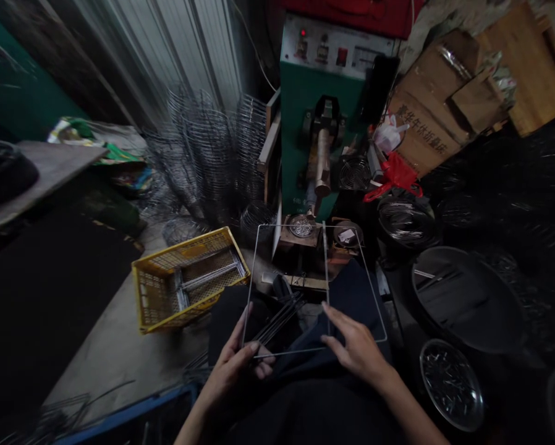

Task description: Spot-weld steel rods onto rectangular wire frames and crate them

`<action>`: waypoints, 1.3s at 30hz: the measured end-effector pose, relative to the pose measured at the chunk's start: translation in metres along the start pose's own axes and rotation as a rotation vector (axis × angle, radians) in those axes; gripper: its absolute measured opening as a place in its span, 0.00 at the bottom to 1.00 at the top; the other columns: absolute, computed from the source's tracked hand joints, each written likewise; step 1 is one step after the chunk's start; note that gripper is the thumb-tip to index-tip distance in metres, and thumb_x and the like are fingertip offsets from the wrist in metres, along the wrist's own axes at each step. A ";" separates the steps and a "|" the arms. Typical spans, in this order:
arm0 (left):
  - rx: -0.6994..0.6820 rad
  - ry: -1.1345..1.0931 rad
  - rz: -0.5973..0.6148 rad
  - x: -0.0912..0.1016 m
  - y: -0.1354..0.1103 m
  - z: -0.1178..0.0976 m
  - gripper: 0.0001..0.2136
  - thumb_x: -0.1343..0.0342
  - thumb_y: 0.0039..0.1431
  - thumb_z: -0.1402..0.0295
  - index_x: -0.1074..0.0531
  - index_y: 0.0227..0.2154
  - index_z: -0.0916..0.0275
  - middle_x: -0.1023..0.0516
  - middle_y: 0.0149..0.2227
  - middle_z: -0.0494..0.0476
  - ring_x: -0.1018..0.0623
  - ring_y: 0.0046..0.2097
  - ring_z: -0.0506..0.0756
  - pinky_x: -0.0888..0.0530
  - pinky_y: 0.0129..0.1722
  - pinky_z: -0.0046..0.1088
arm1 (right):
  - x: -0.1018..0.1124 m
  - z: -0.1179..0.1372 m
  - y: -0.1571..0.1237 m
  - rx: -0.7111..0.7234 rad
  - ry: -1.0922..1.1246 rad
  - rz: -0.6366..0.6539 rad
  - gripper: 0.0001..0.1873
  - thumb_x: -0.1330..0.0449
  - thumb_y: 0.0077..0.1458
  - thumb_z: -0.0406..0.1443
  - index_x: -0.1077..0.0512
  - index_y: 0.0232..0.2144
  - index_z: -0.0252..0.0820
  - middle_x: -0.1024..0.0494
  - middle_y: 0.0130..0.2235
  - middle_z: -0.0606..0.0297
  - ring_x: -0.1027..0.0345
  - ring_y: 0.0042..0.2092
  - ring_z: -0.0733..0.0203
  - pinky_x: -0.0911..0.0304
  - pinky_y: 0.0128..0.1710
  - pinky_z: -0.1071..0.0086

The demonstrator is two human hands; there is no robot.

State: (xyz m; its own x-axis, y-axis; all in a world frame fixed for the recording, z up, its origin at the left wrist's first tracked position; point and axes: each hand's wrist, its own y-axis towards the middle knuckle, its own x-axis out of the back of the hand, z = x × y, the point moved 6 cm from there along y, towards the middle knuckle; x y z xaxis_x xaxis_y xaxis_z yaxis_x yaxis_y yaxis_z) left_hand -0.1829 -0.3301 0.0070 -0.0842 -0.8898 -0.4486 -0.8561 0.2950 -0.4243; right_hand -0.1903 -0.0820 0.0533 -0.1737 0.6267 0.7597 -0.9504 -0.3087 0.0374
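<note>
Over lap, left hand (240, 366), right hand (358, 352) on wire frame (326, 278), rods (277, 321) murky

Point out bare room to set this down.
Bare concrete floor between the yellow crate and the left hand holding the wire frame; also the grey board far left. Crowded right: black pan, dish of metal parts, wire coils.

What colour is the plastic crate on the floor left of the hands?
Yellow; the crate shows best in the head view.
</note>
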 end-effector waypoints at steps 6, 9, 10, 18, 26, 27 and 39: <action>-0.001 -0.008 0.011 0.000 0.001 -0.001 0.45 0.44 0.60 0.63 0.73 0.67 0.56 0.21 0.28 0.61 0.23 0.25 0.56 0.29 0.24 0.27 | 0.009 0.002 -0.006 0.006 0.010 -0.035 0.34 0.42 0.59 0.35 0.45 0.66 0.46 0.37 0.64 0.60 0.43 0.64 0.54 0.42 0.62 0.59; -0.003 0.001 0.013 -0.002 0.001 -0.003 0.45 0.45 0.61 0.63 0.74 0.67 0.56 0.21 0.28 0.61 0.23 0.25 0.57 0.30 0.24 0.27 | -0.002 0.016 -0.005 0.109 0.052 0.069 0.36 0.41 0.58 0.34 0.47 0.66 0.46 0.38 0.64 0.61 0.43 0.63 0.56 0.42 0.62 0.61; -0.001 0.002 0.011 -0.003 0.000 -0.003 0.45 0.45 0.61 0.63 0.74 0.67 0.56 0.21 0.28 0.60 0.23 0.25 0.56 0.30 0.24 0.27 | -0.004 0.017 -0.005 0.116 0.056 0.089 0.37 0.41 0.58 0.33 0.47 0.66 0.46 0.37 0.63 0.60 0.42 0.63 0.56 0.42 0.62 0.61; -0.022 -0.018 0.018 -0.007 -0.002 -0.003 0.45 0.43 0.60 0.62 0.72 0.67 0.54 0.21 0.28 0.61 0.22 0.26 0.58 0.28 0.24 0.28 | -0.006 0.011 -0.005 0.081 0.041 0.162 0.40 0.38 0.55 0.33 0.48 0.66 0.48 0.37 0.63 0.61 0.41 0.62 0.56 0.41 0.61 0.62; -0.033 -0.045 0.021 -0.015 0.003 -0.005 0.47 0.41 0.58 0.61 0.73 0.67 0.54 0.21 0.28 0.60 0.22 0.25 0.57 0.28 0.24 0.28 | 0.003 0.009 -0.002 0.089 0.046 0.148 0.42 0.36 0.53 0.30 0.47 0.66 0.51 0.37 0.63 0.62 0.40 0.62 0.55 0.41 0.61 0.61; -0.029 -0.045 0.019 -0.014 0.004 -0.004 0.47 0.41 0.58 0.61 0.73 0.67 0.54 0.20 0.28 0.60 0.22 0.25 0.58 0.28 0.24 0.28 | 0.004 0.009 -0.001 0.091 0.050 0.147 0.42 0.36 0.53 0.30 0.47 0.66 0.50 0.37 0.63 0.62 0.40 0.62 0.55 0.41 0.61 0.61; -0.051 -0.026 0.045 -0.012 0.008 -0.003 0.45 0.45 0.61 0.63 0.76 0.67 0.58 0.20 0.29 0.63 0.22 0.26 0.58 0.28 0.25 0.29 | 0.010 0.008 0.004 0.056 0.081 0.196 0.41 0.37 0.53 0.29 0.46 0.66 0.50 0.37 0.63 0.62 0.41 0.62 0.56 0.43 0.62 0.60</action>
State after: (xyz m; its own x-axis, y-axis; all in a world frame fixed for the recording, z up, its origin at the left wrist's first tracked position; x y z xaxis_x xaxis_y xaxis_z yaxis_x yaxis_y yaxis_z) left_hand -0.1903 -0.3182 0.0112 -0.1107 -0.8664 -0.4868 -0.8766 0.3160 -0.3630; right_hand -0.1936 -0.0832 0.0662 -0.3756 0.6055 0.7016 -0.8812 -0.4679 -0.0680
